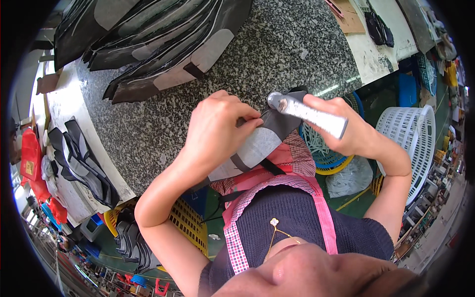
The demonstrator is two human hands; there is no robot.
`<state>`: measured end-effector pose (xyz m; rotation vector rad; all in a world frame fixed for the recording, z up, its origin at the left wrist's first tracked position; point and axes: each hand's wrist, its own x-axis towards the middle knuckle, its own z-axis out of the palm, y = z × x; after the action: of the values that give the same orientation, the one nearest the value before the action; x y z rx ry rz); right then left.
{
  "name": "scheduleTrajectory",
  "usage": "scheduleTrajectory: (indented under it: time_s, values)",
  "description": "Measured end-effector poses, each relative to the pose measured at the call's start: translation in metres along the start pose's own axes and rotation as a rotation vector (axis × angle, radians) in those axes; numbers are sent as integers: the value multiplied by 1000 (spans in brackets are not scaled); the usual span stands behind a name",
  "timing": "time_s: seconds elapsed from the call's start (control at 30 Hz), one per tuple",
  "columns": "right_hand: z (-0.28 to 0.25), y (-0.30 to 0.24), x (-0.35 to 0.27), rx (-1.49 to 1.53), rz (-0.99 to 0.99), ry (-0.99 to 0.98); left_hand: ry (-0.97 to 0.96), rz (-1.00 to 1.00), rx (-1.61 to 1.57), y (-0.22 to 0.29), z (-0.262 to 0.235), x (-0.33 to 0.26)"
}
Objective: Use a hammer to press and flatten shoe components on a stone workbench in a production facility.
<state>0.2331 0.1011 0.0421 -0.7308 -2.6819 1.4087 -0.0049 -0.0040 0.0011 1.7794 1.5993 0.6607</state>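
Observation:
A dark grey sheet piece with a light grey patch (257,147), like a shoe upper part, lies across the table's near edge and my apron. My left hand (215,128) is closed, thumb and fingertips pinching the upper edge of this piece. My right hand (349,121) grips a metal hammer (316,116); its round face is over the right end of the piece and its long flat end points to the right. The hammer's handle is mostly hidden by the hand. Whether the face touches the piece, I cannot tell.
A stack of similar grey pieces (163,54) covers the far left of the speckled stone table (282,44). More pieces (81,163) lie at the left. To the right stand a white basket (408,143) and a round bin with strips (321,151). A yellow crate (190,227) sits below.

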Motion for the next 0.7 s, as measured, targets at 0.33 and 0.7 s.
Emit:
scheduleTrajectory:
  time_s: [0.33, 0.7]
  values:
    - [14, -4, -5, -9, 27, -61, 89, 43, 9, 2, 0, -13]
    - [9, -18, -6, 180, -95, 62, 126, 251, 297, 12, 16, -44]
